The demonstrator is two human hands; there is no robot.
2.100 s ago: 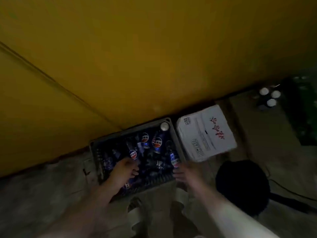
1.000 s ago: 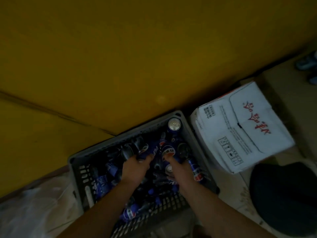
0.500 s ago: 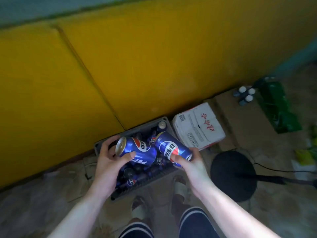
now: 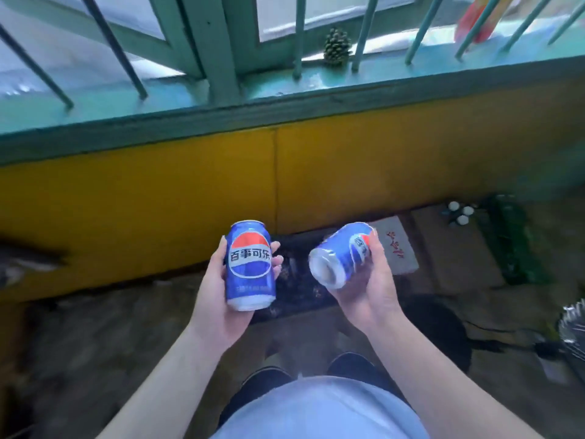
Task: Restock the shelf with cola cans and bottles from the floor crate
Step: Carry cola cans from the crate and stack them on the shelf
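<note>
**Item 1. Upright can** (image 4: 250, 264). Blue cola can, label towards the camera, held in the air above the left edge of the floor crate (image 4: 299, 245). The left grip (image 4: 221, 299) is closed round it from behind, thumb on one side and fingertips showing on the other. Probably kept vertical so it can be set straight onto a shelf.

**Item 2. Tilted can** (image 4: 342, 255). Same kind, base turned towards the camera, held above the crate's right edge. The right grip (image 4: 370, 289) is wrapped round its body. The slant looks like a carrying angle and would need righting before it is placed.

**Item 3. Floor crate.** Dark, low against the yellow wall (image 4: 158, 201), mostly hidden behind both cans. Its contents cannot be made out.

**Item 4. Shelf.** Not in view.

**Surroundings, all placed from the crate**
- White carton (image 4: 400, 248): just beside it on the right.
- White-capped bottles (image 4: 459, 213) and green pack (image 4: 512, 239): further right.
- Black round object (image 4: 443, 327): right and nearer the person.
- Window sill (image 4: 285, 87) with pine cone (image 4: 337, 45): above, behind bars.

**Obstructions.** Both grips are occupied, so neither is free to steady or clear anything. The carton and the black object crowd the floor on the right.
</note>
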